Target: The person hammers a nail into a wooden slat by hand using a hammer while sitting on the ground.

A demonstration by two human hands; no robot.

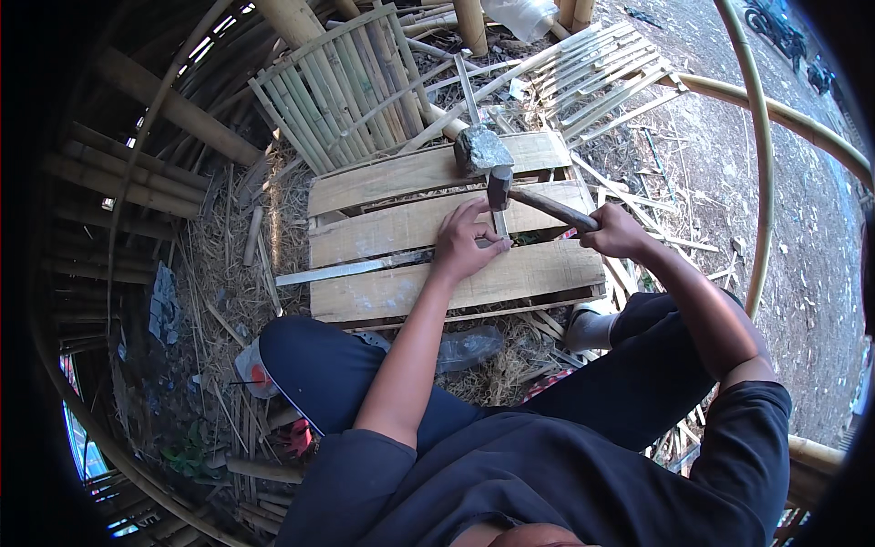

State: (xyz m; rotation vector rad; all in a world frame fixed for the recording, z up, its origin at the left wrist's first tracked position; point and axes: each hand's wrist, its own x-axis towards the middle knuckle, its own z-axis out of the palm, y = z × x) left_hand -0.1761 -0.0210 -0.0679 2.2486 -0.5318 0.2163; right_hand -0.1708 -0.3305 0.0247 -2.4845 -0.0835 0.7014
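A thin bamboo strip [499, 221] was pinched upright by the left hand [467, 244] near the plank platform's [383, 294] far edge. A hammer [540, 202] was clenched in the right hand [616, 232]. A glancing blow could have struck the fingers [490, 242].

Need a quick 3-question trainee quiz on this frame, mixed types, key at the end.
1. True or false: the right hand grips the hammer by its wooden handle.
2. What lies on the far plank, just beyond the hammer head? A) a grey stone B) a saw C) a bottle
3. Fill in: the left hand presses a thin piece onto the ____ board of slats.

Key: 1 true. 2 A, the grey stone. 3 wooden; the long flat blade lies across it to the left.
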